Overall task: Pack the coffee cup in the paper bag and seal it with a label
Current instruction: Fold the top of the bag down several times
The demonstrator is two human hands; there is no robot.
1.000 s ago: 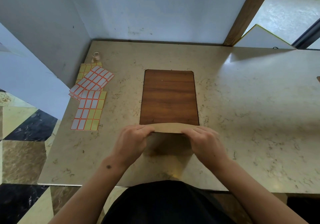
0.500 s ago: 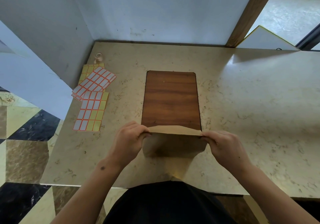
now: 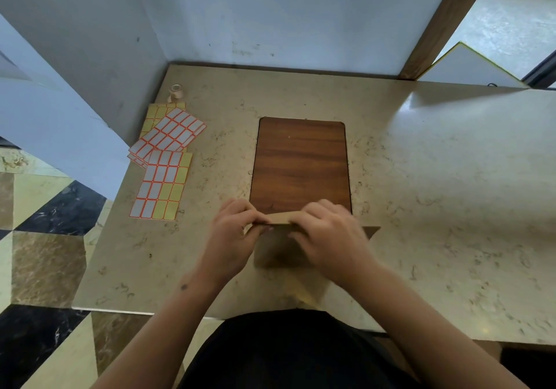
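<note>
A brown paper bag (image 3: 276, 250) stands on the marble table (image 3: 436, 208) right in front of me, its top folded over. My left hand (image 3: 231, 238) pinches the left end of the folded top. My right hand (image 3: 328, 238) presses the fold near the middle, and the bag's right corner sticks out past it. The coffee cup is not visible; I cannot tell whether it is inside the bag. Sheets of orange-bordered labels (image 3: 162, 184) lie to the left, apart from both hands.
A dark wooden board (image 3: 301, 163) lies flat just behind the bag. A small beige tape roll (image 3: 175, 92) sits at the back left corner by the wall. The table's left and front edges drop to a tiled floor.
My right hand slid left from the bag's right end to the middle of the fold. The folded top is pressed flatter. My left hand stays at the left end.
</note>
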